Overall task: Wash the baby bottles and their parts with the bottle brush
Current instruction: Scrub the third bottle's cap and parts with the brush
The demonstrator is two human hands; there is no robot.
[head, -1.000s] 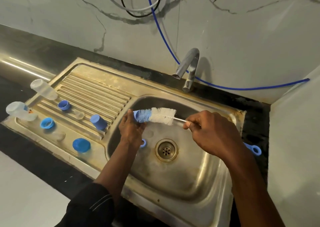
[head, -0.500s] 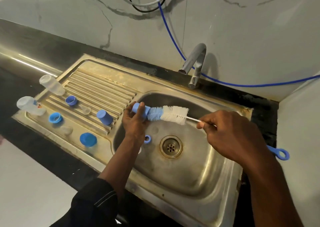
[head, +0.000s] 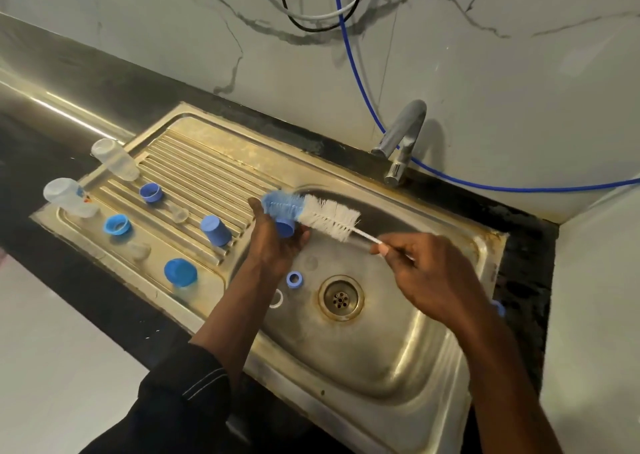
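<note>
fingers of left hand [head: 273, 247] grip blue cap [head: 286, 228]; right hand [head: 436, 280] pinches bottle brush [head: 329, 218].

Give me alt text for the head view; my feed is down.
Over a steel sink, the left hand holds a blue cap while the right hand pinches the wire handle of a bottle brush laid against it. Two clear bottles and other blue parts sit on the drainboard; a blue ring lies in the sink by the drain.
</note>
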